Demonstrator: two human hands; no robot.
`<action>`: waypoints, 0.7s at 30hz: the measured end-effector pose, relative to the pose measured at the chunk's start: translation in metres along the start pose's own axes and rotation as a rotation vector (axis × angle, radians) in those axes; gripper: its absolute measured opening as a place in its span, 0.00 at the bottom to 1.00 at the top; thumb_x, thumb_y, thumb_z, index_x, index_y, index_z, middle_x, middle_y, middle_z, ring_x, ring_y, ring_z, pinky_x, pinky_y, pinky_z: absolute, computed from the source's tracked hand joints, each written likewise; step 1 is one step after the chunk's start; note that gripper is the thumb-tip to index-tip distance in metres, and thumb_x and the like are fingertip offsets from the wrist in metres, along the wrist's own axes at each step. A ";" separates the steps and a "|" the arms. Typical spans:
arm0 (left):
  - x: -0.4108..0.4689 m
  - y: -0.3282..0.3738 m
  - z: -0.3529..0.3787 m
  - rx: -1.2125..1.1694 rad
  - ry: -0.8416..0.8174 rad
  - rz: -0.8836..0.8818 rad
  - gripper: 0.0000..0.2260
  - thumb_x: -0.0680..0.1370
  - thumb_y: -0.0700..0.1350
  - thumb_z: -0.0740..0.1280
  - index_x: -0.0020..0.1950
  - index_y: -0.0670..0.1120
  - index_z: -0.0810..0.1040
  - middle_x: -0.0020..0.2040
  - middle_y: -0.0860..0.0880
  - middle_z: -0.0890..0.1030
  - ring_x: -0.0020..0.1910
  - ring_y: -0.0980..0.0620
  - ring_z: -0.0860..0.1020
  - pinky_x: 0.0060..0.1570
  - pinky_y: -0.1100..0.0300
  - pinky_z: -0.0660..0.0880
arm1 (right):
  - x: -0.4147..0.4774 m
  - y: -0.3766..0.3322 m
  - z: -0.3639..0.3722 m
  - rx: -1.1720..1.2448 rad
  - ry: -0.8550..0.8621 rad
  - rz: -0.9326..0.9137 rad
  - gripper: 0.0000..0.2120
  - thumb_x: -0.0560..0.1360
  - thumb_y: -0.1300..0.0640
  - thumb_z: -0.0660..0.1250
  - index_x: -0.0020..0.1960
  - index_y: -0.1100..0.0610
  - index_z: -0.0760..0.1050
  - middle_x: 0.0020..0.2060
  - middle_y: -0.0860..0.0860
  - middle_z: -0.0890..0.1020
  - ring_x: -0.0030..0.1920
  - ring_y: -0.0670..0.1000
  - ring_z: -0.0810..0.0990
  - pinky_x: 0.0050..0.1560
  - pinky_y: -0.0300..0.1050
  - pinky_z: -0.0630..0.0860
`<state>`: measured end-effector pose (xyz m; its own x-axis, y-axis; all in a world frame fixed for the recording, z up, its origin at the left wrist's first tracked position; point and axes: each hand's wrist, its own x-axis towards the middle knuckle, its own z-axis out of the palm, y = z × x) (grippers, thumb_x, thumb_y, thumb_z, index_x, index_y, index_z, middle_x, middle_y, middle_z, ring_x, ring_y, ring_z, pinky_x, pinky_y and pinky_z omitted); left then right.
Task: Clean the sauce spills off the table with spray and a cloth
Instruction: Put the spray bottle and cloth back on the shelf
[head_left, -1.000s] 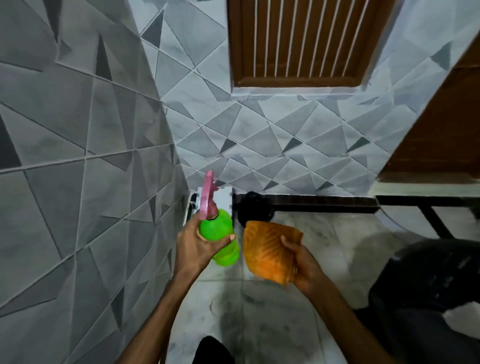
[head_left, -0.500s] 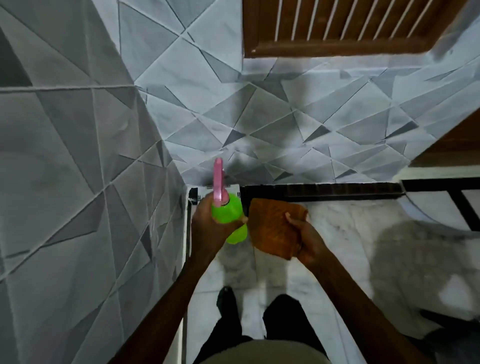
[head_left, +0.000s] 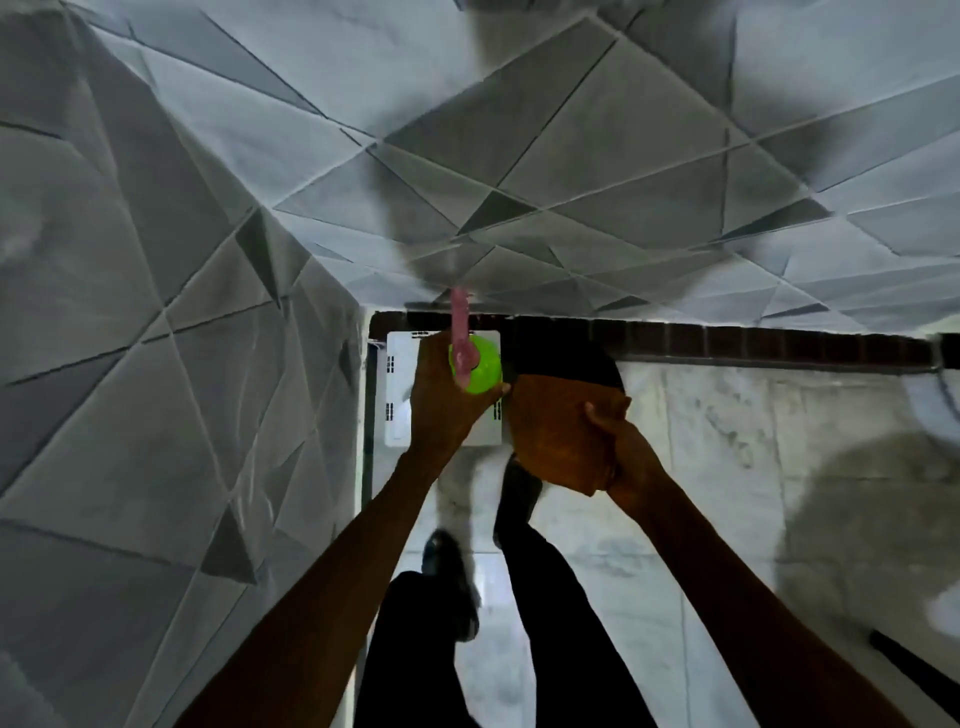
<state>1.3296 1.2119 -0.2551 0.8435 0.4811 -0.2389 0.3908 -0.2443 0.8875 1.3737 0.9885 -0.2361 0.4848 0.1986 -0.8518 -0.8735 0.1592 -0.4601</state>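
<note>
1. Since the frame 0.5 s ago, view tips further down: wood shutter at top is gone, tiled wall fills upper frame, and person's legs in dark trousers (head_left: 545, 613) w/ a dark shoe (head_left: 452, 577) show at bottom centre.
2. Left hand (head_left: 441, 405), frame centre, is wrapped tight round a bright green plastic spray bottle (head_left: 483, 366); its pink trigger head (head_left: 460, 332) points up-frame.
3. Right hand (head_left: 618, 452), just right of centre, is clenched on a folded orange cloth (head_left: 556, 431).
4. Bottle & cloth sit side by side, nearly touching.
5. White flat vented box (head_left: 400, 384) lies below left hand, on grey marble floor (head_left: 727, 467) in the corner of the grey triangle-pattern tiled walls (head_left: 156, 312).
</note>
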 end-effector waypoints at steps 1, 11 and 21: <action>0.015 -0.010 0.008 0.005 0.006 0.002 0.38 0.65 0.49 0.82 0.66 0.66 0.66 0.67 0.44 0.74 0.65 0.51 0.74 0.63 0.53 0.74 | 0.019 0.001 0.000 -0.018 0.007 0.004 0.32 0.72 0.52 0.72 0.73 0.58 0.70 0.64 0.61 0.80 0.61 0.64 0.81 0.49 0.59 0.83; 0.116 -0.153 0.069 0.234 -0.005 0.046 0.41 0.65 0.58 0.80 0.70 0.50 0.63 0.64 0.42 0.74 0.63 0.45 0.75 0.57 0.52 0.77 | 0.197 0.040 0.000 -0.039 0.118 0.033 0.26 0.79 0.54 0.67 0.75 0.54 0.66 0.67 0.58 0.78 0.64 0.64 0.79 0.66 0.69 0.73; 0.125 -0.195 0.079 0.231 0.032 -0.004 0.38 0.65 0.56 0.80 0.66 0.39 0.69 0.61 0.39 0.74 0.60 0.43 0.76 0.54 0.47 0.79 | 0.231 0.048 0.011 0.070 0.122 0.034 0.20 0.83 0.55 0.62 0.73 0.55 0.67 0.64 0.56 0.79 0.60 0.59 0.81 0.60 0.59 0.79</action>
<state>1.3881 1.2537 -0.4892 0.8310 0.5080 -0.2266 0.4712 -0.4266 0.7720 1.4441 1.0529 -0.4521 0.4420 0.0867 -0.8928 -0.8822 0.2222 -0.4152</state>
